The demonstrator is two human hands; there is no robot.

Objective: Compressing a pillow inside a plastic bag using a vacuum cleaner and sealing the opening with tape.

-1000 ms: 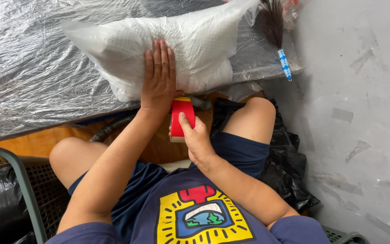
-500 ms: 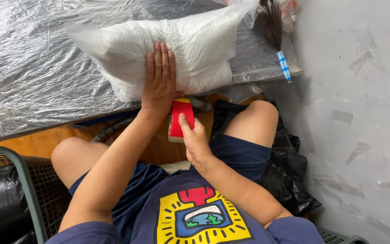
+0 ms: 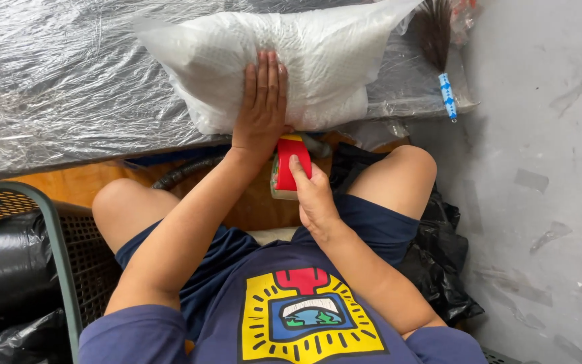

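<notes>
We see a white bubble-wrapped parcel (image 3: 291, 61) lying on a worktable covered in clear plastic film (image 3: 69, 87), close to its near edge. Our left hand (image 3: 262, 108) lies flat on the parcel, fingers straight and together, pressing rather than gripping. Just below it, our right hand (image 3: 312, 195) grasps a red tape dispenser (image 3: 291, 165), whose top end sits at the parcel's lower edge beside the left wrist. To the right, a dark-bristled brush with a blue-and-white handle (image 3: 439, 54) lies on the film. Black plastic bags (image 3: 439, 256) sit by our right thigh, and a green mesh basket (image 3: 69, 256) stands at our left.
</notes>
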